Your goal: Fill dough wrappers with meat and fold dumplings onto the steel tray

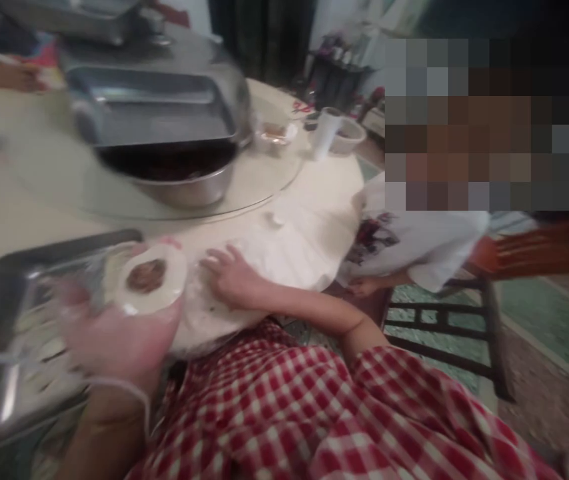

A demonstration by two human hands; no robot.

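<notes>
My left hand (124,333), in a clear plastic glove, is palm up and supports a round dumpling wrapper (175,283) on its fingers. A lump of brown meat filling (146,276) lies in the middle of the wrapper. Beneath and to the left of this hand is a metal tray (2,287) with several pale, blurred dumplings (39,380). My right hand (232,277), bare, rests with fingers spread on a white, floury sheet (284,257) at the table edge. A small white lump (278,219) sits on the table beyond it.
A large metal pot (184,190) with a rectangular metal tray (159,110) over it stands on the glass turntable (264,197). A white cup (325,133) and a bowl (352,137) are farther back. A person in a white shirt (414,247) is at the right, near a wooden chair (444,320).
</notes>
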